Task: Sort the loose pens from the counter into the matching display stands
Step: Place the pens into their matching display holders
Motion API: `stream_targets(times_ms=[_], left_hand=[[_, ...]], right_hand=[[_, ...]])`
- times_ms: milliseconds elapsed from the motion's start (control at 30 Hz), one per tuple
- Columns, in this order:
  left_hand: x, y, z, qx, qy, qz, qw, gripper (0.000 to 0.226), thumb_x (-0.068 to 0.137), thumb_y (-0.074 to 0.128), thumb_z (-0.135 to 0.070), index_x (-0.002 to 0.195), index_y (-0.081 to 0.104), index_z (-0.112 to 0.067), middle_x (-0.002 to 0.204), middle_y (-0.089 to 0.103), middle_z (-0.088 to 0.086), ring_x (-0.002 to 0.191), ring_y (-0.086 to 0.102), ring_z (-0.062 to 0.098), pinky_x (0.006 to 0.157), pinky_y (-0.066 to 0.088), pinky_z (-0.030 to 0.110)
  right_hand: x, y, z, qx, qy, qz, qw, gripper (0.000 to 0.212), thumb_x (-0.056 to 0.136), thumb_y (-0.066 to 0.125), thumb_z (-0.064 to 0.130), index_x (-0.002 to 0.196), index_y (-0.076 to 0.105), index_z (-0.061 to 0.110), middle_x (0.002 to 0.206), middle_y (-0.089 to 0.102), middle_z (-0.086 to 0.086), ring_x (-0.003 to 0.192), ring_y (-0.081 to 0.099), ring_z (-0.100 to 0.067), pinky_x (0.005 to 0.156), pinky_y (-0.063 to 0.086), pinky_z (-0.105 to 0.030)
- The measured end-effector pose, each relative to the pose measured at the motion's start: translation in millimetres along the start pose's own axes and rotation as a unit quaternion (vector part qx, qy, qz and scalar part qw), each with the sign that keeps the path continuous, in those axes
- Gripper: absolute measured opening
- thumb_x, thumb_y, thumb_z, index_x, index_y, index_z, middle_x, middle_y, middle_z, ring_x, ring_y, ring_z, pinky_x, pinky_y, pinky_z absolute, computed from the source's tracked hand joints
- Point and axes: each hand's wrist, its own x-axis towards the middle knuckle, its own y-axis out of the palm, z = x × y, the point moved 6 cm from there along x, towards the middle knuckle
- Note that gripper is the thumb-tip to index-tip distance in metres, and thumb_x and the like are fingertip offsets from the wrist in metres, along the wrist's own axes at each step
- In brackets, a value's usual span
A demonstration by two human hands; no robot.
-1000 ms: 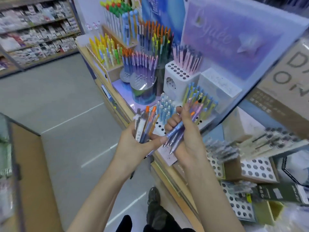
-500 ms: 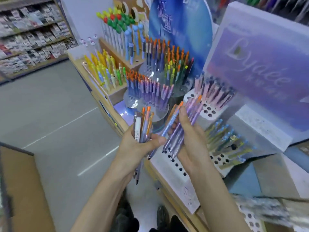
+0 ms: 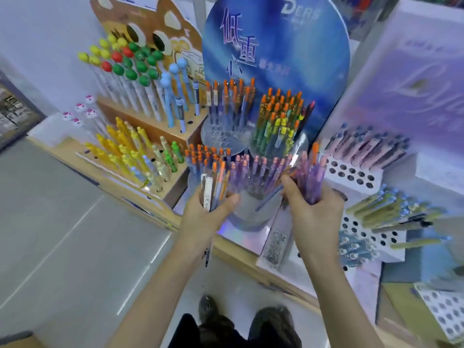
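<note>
wooden stand [image 3: 160, 183]: far left on the counter [image 3: 238, 248]; yellow, green and pale pens stand in its holes, tops up and leaning left.
left hand [image 3: 208, 218]: fingers and thumb curled tight round a bunch, thumb across the front.
left bunch of pens [image 3: 213, 183]: in that fist, just in front of the round stand's left side; long axis close to upright, orange tops up, one dark tip poking out below the wrist and pointing down. One white barrel carries print too small to read.
round stand [image 3: 242, 212]: silvery, between the two hands; orange-topped blue pens at its left, purple ones at its right, all tops up.
blue sign [image 3: 276, 59]: round, behind the stand; reads "DERS" at the top, with large characters 低重心 down the left.
card [image 3: 276, 243]: lies on the counter under the right wrist, with a square code (blurred).
single pen [image 3: 268, 200]: bluish, slanted, lower end towards the left, upper end at the right thumb.
right hand [image 3: 315, 219]: closed round a second bunch.
right bunch of pens [image 3: 310, 175]: purple, near upright, fanned, tops up; one orange top.
white stand [image 3: 351, 175]: holed, right of that hand; pink and dark pens lean right.
purple board [image 3: 414, 84]: script lettering, cut off.
</note>
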Motion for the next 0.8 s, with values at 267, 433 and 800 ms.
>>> stream_targets(times_ms=[267, 433, 800], left_hand=[[29.9, -27.3, 9.6, -0.049, -0.019, -0.017, 0.998, 0.014, 0.085, 0.06, -0.02, 0.076, 0.052, -0.028, 0.057, 0.044, -0.003, 0.044, 0.038, 0.009, 0.043, 0.036, 0.019], [38.5, -45.4, 9.7, -0.022, -0.005, -0.061, 0.998, 0.023, 0.089, 0.063, -0.01, 0.07, 0.07, -0.019, 0.048, 0.052, -0.003, 0.04, 0.043, 0.01, 0.041, 0.037, 0.019], [67.8, -82.9, 7.5, -0.024, -0.013, -0.064, 0.998, 0.028, 0.094, 0.057, -0.009, 0.082, 0.077, -0.024, 0.088, 0.076, -0.001, 0.086, 0.072, 0.019, 0.07, 0.057, 0.027]], right_hand=[[-0.8, 17.7, -9.9, -0.004, 0.002, -0.048, 0.999, 0.025, 0.09, 0.065, 0.029, 0.067, 0.063, 0.02, 0.05, 0.052, 0.004, 0.05, 0.044, -0.008, 0.053, 0.037, -0.026], [5.2, 32.9, -15.2, 0.014, 0.004, -0.011, 1.0, 0.022, 0.09, 0.064, 0.027, 0.069, 0.065, 0.022, 0.049, 0.055, 0.023, 0.051, 0.051, 0.003, 0.053, 0.035, -0.008], [-11.3, 97.4, -12.6, -0.074, -0.081, 0.016, 0.994, 0.017, 0.084, 0.063, 0.025, 0.069, 0.063, 0.017, 0.05, 0.048, 0.002, 0.05, 0.037, -0.009, 0.049, 0.028, -0.011]])
